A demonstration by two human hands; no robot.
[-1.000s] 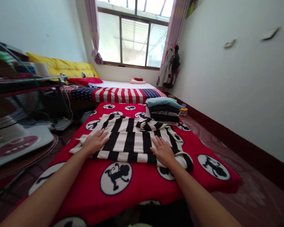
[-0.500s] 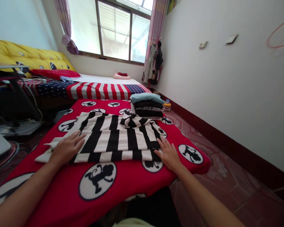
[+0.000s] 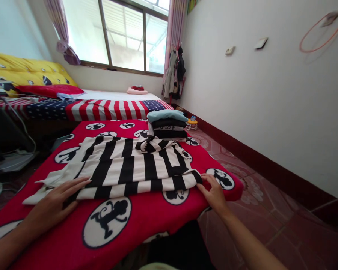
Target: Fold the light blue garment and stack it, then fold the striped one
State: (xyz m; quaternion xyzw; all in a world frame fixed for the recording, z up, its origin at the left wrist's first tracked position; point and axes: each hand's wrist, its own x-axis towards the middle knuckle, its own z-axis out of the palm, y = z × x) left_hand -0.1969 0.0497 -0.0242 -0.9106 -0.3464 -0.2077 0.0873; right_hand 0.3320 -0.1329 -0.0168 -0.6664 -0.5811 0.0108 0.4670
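A black-and-white striped garment (image 3: 129, 165) lies spread on a red blanket (image 3: 146, 213) printed with monkey circles. My left hand (image 3: 52, 204) rests flat, fingers apart, on the garment's near left edge. My right hand (image 3: 214, 191) is at the near right corner of the garment, its fingertips pinching the striped hem. A loose striped sleeve is bunched near the garment's far side.
A stack of folded clothes (image 3: 166, 125), light blue on top, sits at the blanket's far right. Behind it is a bed with a flag-pattern cover (image 3: 101, 108). A white wall (image 3: 270, 93) and tiled floor (image 3: 256, 195) lie to the right.
Both hands have slid outward along the garment's near edge, the left to the left corner, the right to the right corner. The view has swung to the right.
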